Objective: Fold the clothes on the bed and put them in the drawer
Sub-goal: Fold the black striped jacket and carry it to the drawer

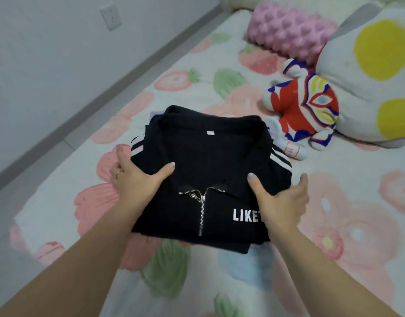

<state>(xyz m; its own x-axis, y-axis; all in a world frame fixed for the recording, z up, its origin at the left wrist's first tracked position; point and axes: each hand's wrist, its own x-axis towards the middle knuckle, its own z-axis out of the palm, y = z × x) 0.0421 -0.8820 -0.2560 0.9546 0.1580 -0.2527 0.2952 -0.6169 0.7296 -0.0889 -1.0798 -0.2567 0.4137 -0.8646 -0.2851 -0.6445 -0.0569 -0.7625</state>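
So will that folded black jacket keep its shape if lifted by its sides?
Probably floppy: the black jacket is soft cloth, so its middle may sag between the left hand and right hand. Its folds could slip open, since only the sides are gripped.

Reaches forward with both bare arms — grips the black jacket [208, 156] with left hand [133, 177] and right hand [281, 197], thumbs on top, fingers down its sides.

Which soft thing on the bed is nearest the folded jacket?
The red-and-blue plush doll, beside the black jacket's far right corner; the pink bumpy cushion and yellow-spotted pillow lie farther off.
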